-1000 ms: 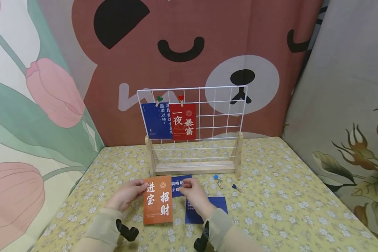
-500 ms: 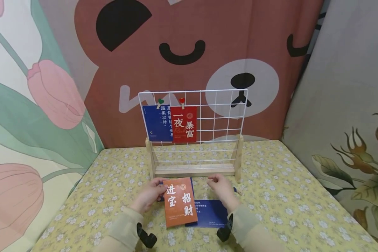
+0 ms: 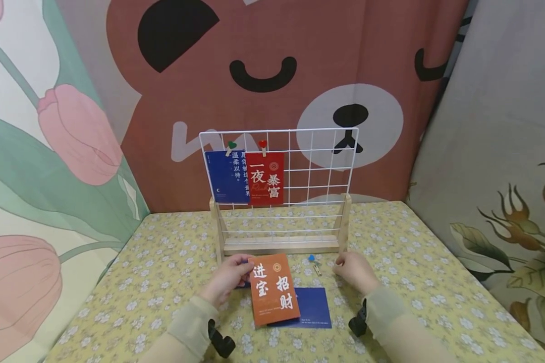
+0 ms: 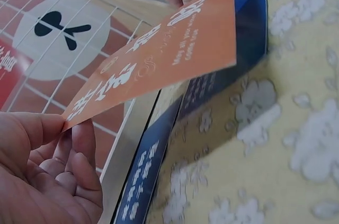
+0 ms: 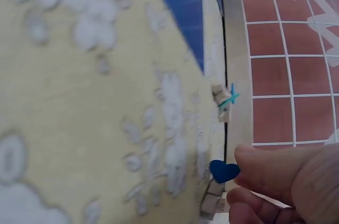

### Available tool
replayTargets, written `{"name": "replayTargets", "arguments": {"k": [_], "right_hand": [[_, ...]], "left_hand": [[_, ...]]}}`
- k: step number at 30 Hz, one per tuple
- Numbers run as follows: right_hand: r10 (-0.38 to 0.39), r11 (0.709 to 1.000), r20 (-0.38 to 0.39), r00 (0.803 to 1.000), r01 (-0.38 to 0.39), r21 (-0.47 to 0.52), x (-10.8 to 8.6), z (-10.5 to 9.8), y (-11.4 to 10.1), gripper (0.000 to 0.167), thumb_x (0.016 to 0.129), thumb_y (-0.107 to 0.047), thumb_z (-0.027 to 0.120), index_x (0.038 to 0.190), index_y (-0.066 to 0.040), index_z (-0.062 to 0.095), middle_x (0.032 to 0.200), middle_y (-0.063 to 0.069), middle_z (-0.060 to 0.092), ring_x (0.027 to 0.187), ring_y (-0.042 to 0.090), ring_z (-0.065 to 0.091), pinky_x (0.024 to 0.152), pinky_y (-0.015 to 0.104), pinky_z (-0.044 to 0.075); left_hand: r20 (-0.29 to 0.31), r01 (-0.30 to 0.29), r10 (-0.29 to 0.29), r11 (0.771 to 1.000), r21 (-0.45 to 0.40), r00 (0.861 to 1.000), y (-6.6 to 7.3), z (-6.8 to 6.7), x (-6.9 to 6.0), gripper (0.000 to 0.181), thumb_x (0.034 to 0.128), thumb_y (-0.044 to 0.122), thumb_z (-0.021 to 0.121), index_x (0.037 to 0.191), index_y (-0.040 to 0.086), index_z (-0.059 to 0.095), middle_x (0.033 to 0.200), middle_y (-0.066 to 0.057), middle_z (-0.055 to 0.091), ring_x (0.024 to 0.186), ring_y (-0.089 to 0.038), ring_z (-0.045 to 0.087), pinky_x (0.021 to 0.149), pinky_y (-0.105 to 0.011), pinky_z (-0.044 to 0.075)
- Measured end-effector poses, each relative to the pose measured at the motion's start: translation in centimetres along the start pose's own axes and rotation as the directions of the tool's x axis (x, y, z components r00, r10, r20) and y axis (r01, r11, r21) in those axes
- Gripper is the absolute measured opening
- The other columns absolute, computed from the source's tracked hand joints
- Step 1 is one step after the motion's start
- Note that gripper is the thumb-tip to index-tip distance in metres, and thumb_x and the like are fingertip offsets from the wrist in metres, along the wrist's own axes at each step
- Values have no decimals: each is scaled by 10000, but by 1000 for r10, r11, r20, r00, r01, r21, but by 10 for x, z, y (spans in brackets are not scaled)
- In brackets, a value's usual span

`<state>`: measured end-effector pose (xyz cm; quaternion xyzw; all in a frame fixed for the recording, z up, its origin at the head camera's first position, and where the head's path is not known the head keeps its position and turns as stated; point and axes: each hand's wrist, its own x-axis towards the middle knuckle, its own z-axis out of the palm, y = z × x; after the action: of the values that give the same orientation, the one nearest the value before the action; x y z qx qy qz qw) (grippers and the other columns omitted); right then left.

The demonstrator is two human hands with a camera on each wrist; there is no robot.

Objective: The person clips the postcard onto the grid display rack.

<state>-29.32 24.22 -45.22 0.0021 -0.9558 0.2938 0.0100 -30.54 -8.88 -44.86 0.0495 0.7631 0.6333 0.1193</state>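
My left hand pinches an orange card with white writing by its upper left edge, thumb on the front. The card is tilted above the table and covers part of a blue card. Another blue card lies below the left hand, mostly hidden in the head view. My right hand pinches a mini clothespin with a dark blue heart between thumb and finger, low at the table; the hand hides it in the head view. A second mini clothespin, with a light blue heart, lies to its left.
A white wire grid rack on a wooden stand stands behind the hands. On its left half hang a blue card and a red card, under a green-heart clothespin and a red-heart one. A flowered cloth covers the table.
My left hand has moved right with the orange card, now over the blue cards. My right hand has left the upper blue card and moved right to the dark-blue-heart clothespin.
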Motion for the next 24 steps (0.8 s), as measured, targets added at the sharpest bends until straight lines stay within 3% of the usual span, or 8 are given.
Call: {"name": "replayTargets", "arguments": {"k": [7, 13, 17, 24], "right_hand": [[21, 1000, 18, 1000, -21, -7, 2, 4, 3, 132, 860, -89, 698, 961, -5, 706, 878, 86, 664, 690, 165, 580, 596, 351, 494], [13, 999, 5, 1000, -13, -40, 1, 3, 4, 63, 850, -57, 702, 901, -23, 717, 839, 67, 668, 692, 158, 596, 614, 356, 516], [23, 1000, -2, 1000, -23, -1, -3, -2, 2, 89, 871, -47, 672, 945, -12, 706, 874, 86, 670, 717, 186, 599, 616, 373, 510], [20, 998, -7, 1000, -20, 58, -6, -14, -3, 248, 934, -60, 594, 1142, 67, 637, 1068, 199, 654, 949, 327, 626, 776, 460, 522]], "left_hand": [[69, -18, 16, 999, 27, 997, 6, 11, 2, 287, 986, 212, 555, 1224, 58, 594, 903, -55, 635, 718, -180, 567, 660, -323, 437], [82, -8, 7, 1000, 16, 997, 9, 16, 5, 270, 980, 219, 568, 1199, 67, 607, 895, -44, 634, 722, -176, 561, 661, -314, 435], [92, -10, 8, 1000, 22, 996, 9, 17, 5, 263, 984, 218, 562, 1192, 64, 609, 878, -43, 632, 714, -177, 565, 654, -319, 442], [108, -13, 12, 1000, 8, 994, 11, 19, 5, 267, 983, 223, 565, 1200, 76, 613, 862, -41, 615, 703, -173, 552, 640, -313, 435]]}}
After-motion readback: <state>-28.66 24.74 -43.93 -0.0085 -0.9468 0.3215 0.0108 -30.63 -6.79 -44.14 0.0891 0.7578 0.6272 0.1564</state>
